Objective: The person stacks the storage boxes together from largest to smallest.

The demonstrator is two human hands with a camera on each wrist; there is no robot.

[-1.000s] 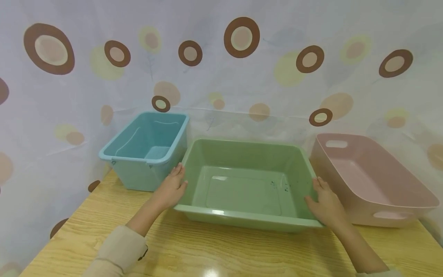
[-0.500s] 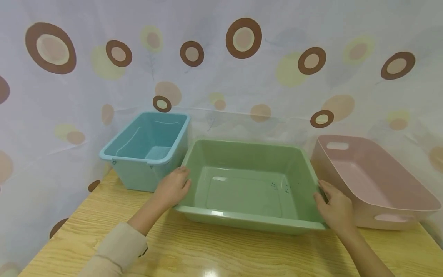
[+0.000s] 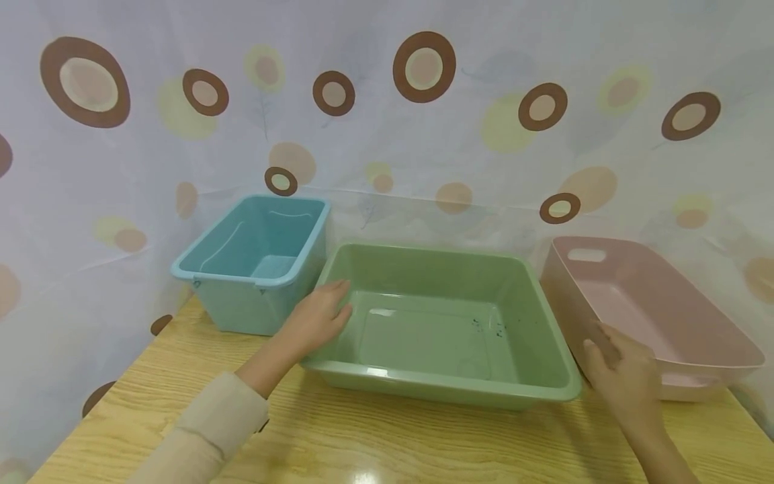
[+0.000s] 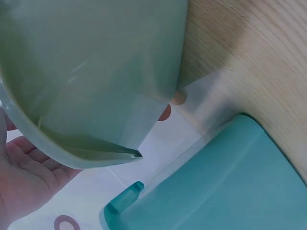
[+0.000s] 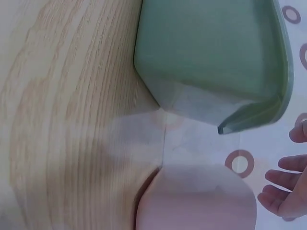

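A green plastic basin (image 3: 435,388) sits on the table between the two other containers. Over its left rim hovers my left hand (image 3: 317,319), fingers relaxed and pointing inward; in the left wrist view the hand (image 4: 31,179) is beside the rim, and contact is hard to tell. My right hand (image 3: 625,376) is off the basin's right side, over the near left edge of a pink basket (image 3: 565,296). Its fingers are loosely bent and hold nothing. The right wrist view has this hand (image 5: 292,187) apart from the green rim.
A blue bin (image 3: 232,306) stands close on the basin's left. Behind everything hangs a white cloth (image 3: 375,141) printed with circles. Bare wood shows along the front of the table (image 3: 375,437).
My right hand has left the green basin's right rim and moved right toward the pink basket. My left hand has loosened from the left rim and shifted slightly inward. The containers stay put.
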